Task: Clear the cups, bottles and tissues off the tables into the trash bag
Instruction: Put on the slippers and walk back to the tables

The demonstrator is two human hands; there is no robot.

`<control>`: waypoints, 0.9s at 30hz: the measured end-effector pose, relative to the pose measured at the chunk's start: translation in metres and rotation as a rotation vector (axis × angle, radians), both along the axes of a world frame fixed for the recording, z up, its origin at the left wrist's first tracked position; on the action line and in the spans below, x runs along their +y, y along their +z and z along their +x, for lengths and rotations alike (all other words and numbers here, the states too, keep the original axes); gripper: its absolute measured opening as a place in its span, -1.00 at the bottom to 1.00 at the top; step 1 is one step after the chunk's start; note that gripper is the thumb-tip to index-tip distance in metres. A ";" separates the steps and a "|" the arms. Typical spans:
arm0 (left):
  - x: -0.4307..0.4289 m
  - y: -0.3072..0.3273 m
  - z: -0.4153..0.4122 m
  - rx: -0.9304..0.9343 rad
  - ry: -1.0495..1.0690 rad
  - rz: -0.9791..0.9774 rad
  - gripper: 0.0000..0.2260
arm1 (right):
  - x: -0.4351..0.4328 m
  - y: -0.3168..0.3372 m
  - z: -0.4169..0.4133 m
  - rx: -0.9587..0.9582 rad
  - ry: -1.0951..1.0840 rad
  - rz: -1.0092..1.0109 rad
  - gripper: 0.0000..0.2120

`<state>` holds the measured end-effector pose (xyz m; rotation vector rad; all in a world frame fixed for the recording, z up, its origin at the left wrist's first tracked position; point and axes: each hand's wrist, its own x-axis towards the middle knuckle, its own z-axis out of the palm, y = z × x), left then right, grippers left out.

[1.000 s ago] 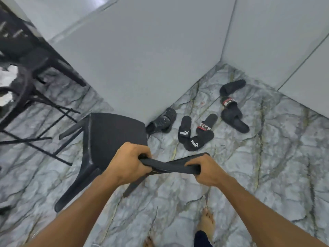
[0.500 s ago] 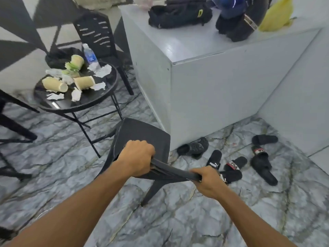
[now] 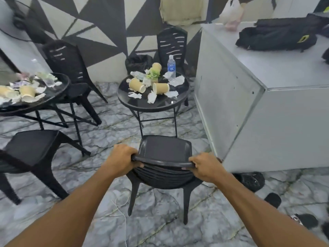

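My left hand [image 3: 121, 161] and my right hand [image 3: 204, 167] both grip the top edge of a black plastic chair [image 3: 164, 150] that faces a round black table [image 3: 142, 102]. On that table lie tan paper cups [image 3: 137, 85], crumpled white tissues [image 3: 152, 97], an upright water bottle [image 3: 171, 66], a clear bottle on its side [image 3: 138, 74] and a small green plant. A second round table [image 3: 44, 98] at the left carries more cups [image 3: 27, 91], tissues and a clear bottle [image 3: 49, 82]. A black trash bag [image 3: 138, 63] sits on the floor behind the near table.
Black chairs [image 3: 69, 66] stand around both tables, one [image 3: 33, 148] at the lower left. A large grey counter [image 3: 267, 107] with black bags on top fills the right. Black slippers [image 3: 252, 180] lie on the marble floor by its base. A thin white cord trails under the chair.
I have turned left with the chair. It now stands square in front of the near table, and both tables have come into view. The slippers have slid to the right edge.
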<state>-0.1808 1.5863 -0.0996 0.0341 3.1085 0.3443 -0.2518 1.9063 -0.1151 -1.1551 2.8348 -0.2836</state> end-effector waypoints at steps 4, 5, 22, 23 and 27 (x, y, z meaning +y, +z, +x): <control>-0.032 -0.025 0.030 -0.010 0.185 0.107 -0.59 | -0.043 0.008 -0.027 0.008 0.145 0.114 -0.56; -0.032 -0.030 0.030 0.007 0.201 0.115 -0.57 | -0.044 0.005 -0.033 0.020 0.164 0.123 -0.58; -0.047 -0.046 -0.005 0.072 0.342 0.266 -0.62 | -0.065 -0.016 -0.082 0.198 0.332 -0.169 -0.63; -0.039 -0.043 -0.012 0.083 0.354 0.280 -0.63 | -0.060 -0.011 -0.091 0.172 0.317 -0.147 -0.63; -0.019 -0.036 -0.030 0.082 0.320 0.289 -0.65 | -0.040 -0.015 -0.100 0.166 0.211 -0.177 -0.63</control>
